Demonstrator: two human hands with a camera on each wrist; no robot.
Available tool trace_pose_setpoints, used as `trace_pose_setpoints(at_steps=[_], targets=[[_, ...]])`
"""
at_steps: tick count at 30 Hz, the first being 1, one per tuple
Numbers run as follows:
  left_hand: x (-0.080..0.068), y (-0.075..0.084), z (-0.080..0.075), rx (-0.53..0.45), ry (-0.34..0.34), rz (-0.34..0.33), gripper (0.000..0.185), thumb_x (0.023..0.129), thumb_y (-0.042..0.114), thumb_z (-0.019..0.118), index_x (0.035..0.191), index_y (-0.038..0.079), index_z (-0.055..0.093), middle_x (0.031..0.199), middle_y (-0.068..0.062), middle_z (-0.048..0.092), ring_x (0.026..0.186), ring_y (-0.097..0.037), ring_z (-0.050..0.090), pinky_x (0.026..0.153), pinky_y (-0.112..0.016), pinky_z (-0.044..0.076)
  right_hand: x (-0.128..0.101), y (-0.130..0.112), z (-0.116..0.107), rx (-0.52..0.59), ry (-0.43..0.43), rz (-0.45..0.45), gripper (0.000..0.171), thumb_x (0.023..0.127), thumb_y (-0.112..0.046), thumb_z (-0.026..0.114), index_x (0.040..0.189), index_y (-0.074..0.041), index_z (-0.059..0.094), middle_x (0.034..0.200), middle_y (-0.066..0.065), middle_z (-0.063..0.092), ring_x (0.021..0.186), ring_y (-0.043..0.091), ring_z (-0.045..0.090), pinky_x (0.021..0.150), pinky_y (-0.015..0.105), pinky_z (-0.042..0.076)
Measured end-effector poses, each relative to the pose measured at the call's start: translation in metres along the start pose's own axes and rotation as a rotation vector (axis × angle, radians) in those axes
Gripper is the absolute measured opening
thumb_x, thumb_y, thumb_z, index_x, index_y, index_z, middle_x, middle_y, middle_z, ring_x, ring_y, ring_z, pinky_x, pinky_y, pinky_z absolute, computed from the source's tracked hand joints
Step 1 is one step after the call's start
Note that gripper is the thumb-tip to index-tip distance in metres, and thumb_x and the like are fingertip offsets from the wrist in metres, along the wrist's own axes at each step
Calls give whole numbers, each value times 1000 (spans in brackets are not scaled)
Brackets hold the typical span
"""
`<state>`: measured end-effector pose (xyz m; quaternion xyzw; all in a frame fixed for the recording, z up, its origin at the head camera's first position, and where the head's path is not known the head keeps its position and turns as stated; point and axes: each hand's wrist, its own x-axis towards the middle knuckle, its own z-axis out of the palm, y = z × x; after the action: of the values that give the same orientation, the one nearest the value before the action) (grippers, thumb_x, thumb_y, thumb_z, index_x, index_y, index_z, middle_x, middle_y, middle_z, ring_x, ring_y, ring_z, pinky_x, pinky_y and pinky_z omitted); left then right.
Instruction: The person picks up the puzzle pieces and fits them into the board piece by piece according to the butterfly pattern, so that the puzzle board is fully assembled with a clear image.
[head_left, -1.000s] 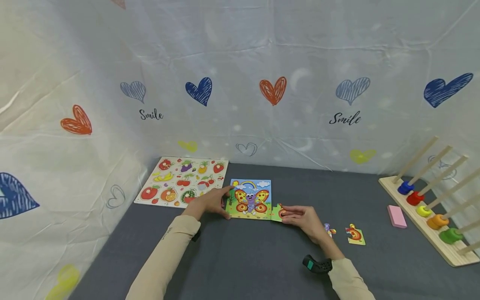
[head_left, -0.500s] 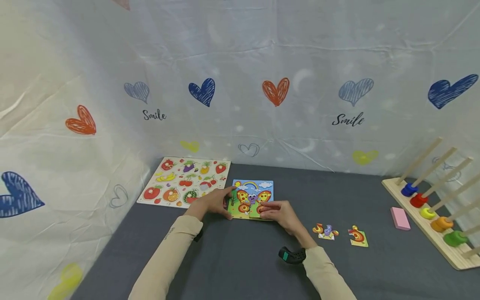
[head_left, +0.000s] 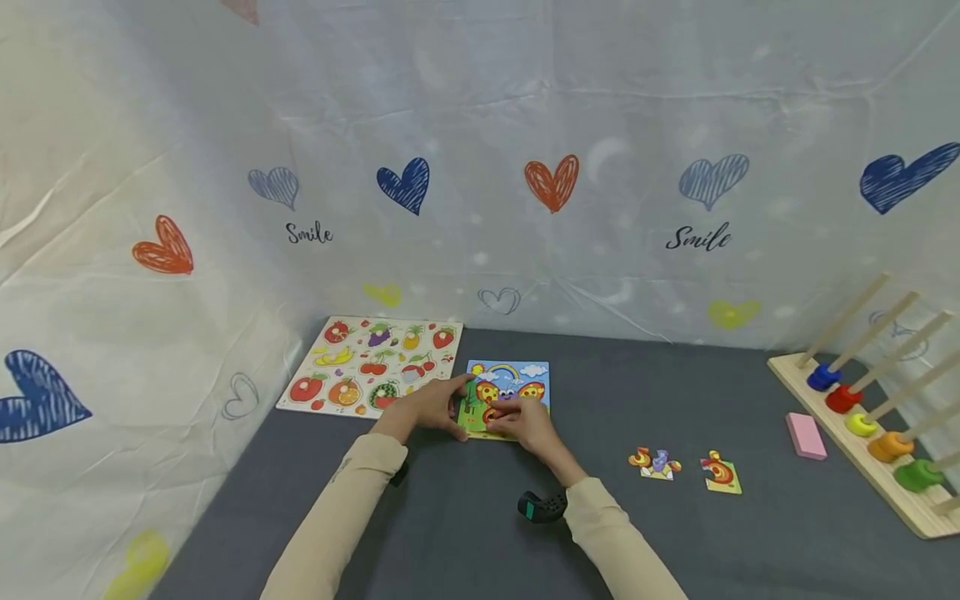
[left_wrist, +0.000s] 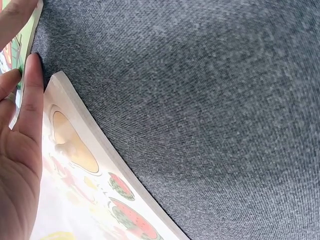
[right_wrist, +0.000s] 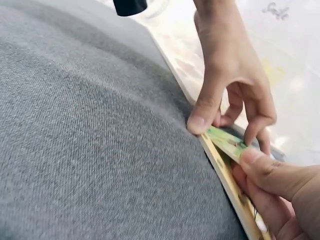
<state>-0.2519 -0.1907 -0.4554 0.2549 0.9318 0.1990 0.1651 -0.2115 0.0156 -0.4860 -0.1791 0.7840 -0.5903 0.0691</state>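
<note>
The butterfly puzzle board [head_left: 534, 371] lies on the grey cloth. My left hand [head_left: 429, 406] grips its left side, thumb at the lower corner and fingers bent over the edge. Between thumb and fingers my right hand [head_left: 531, 427] pinches a mostly green puzzle piece [right_wrist: 227, 142] above the board's lower left. In the right wrist view the piece is tilted, one end at the board's surface near the left thumb. The right fingers hide part of the butterfly picture. Two loose puzzle pieces, one with purple [head_left: 655, 464] and one with an orange swirl [head_left: 721, 473], lie to the right.
A fruit puzzle board [head_left: 356, 367] lies at the back left, close beside the left hand. To the right are a pink block [head_left: 806, 436] and a wooden peg stand [head_left: 780, 363] with coloured rings. A printed curtain [head_left: 465, 250] hangs behind the table.
My right hand has moved left with the puzzle piece, from the board's right side across to its lower left. The left hand stays at the board's left edge.
</note>
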Motion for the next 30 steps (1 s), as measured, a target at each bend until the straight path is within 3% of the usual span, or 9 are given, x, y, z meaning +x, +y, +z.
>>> trace_pose_setpoints(at_steps=[10, 21, 24, 30], targets=[[1, 1, 0, 17, 4, -11, 96, 61, 33, 82, 139, 10, 31, 105, 0, 53, 67, -8, 48, 64, -26, 41, 15, -15, 9, -289, 18, 20, 35, 70, -10, 76, 99, 6, 67, 77, 12, 67, 61, 14, 62, 56, 25, 47], [3, 0, 1, 25, -4, -12, 95, 62, 33, 82, 139, 10, 31, 105, 2, 53, 67, -7, 47, 65, -24, 40, 15, -19, 11, -406, 24, 19, 40, 66, -12, 80, 100, 5, 67, 84, 12, 65, 65, 14, 58, 57, 27, 46], [3, -1, 2, 25, -5, -9, 95, 61, 33, 82, 138, 10, 31, 104, 2, 53, 67, -7, 47, 64, -24, 40, 13, -20, 10, -379, 62, 40, 43, 64, -10, 80, 102, 6, 65, 84, 13, 65, 65, 15, 59, 58, 28, 47], [3, -2, 3, 41, -1, -29, 97, 61, 35, 82, 139, 11, 31, 106, 2, 53, 67, -6, 48, 64, -23, 40, 7, -16, 15, -182, 148, -10, 38, 67, 0, 76, 103, 6, 64, 88, 17, 65, 73, 23, 64, 62, 29, 51]])
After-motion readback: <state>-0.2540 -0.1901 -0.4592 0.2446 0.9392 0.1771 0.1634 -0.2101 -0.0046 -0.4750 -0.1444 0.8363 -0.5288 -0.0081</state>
